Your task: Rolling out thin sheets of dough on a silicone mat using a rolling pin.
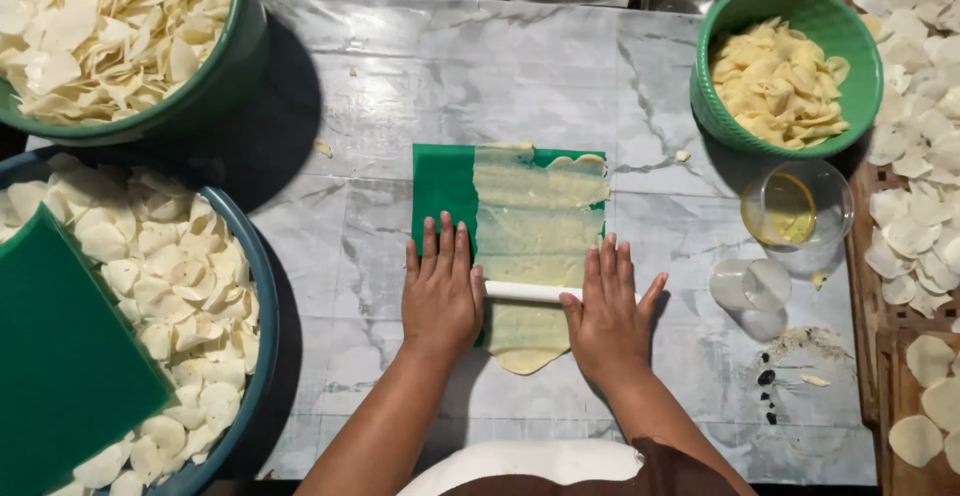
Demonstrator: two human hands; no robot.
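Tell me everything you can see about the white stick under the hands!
The rolling pin is a thin, smooth white rod, plastic by the look of it. It lies flat and crosswise on a pale yellow sheet of dough, which is spread over a green mat on the marble table. The left hand presses flat on one end, the right hand on the other, so only its middle shows.
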